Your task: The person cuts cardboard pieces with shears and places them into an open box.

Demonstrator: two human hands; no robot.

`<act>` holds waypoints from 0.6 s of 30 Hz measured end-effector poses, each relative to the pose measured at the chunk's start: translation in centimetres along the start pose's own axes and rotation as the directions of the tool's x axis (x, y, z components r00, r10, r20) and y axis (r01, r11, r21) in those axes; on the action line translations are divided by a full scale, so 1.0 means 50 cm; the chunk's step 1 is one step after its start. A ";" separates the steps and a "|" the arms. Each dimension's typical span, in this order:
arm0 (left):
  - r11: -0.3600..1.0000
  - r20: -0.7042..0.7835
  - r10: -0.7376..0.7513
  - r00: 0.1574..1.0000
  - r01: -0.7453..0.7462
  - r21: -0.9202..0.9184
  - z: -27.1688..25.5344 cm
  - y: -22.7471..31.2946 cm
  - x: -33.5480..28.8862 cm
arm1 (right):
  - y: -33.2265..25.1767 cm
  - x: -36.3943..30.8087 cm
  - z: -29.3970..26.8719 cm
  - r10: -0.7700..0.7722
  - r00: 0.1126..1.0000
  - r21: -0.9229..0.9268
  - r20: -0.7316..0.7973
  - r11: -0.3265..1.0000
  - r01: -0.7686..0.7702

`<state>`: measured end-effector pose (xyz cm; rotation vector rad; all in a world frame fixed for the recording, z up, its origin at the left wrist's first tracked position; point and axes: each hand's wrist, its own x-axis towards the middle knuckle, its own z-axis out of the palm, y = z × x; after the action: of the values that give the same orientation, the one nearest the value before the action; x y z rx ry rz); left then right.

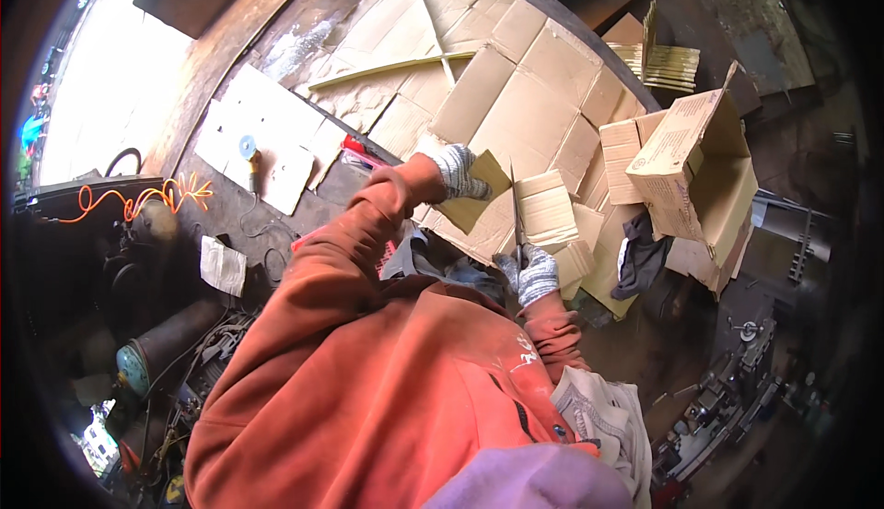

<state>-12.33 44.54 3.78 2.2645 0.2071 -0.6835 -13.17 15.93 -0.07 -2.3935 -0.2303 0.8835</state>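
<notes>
My left hand (458, 172), in a grey knit glove, grips a small piece of brown cardboard (477, 198) by its upper edge. My right hand (529, 272), gloved the same way, is closed on the handle of a long thin blade (516, 210) that points up alongside the right edge of that piece. Both hands work over flattened cardboard sheets (525, 94) spread on the floor. A small stack of cut cardboard pieces (549, 210) lies just right of the blade. My orange sleeves fill the lower middle.
An open cardboard box (695, 177) stands at the right with a dark cloth (642, 256) beside it. A stack of thin strips (668, 65) lies at the top right. White sheets and a tool with a blue disc (249, 148) lie left. Machinery crowds both lower corners.
</notes>
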 end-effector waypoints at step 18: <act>0.613 -0.497 -0.428 0.755 -0.162 -0.774 -0.208 -0.341 0.271 | 0.016 -0.032 -0.056 0.259 0.955 0.268 0.144 0.919 -0.290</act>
<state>-2.44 63.14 -7.99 1.4962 0.8671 0.1923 -12.64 13.44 2.04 -2.1388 0.1911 1.0922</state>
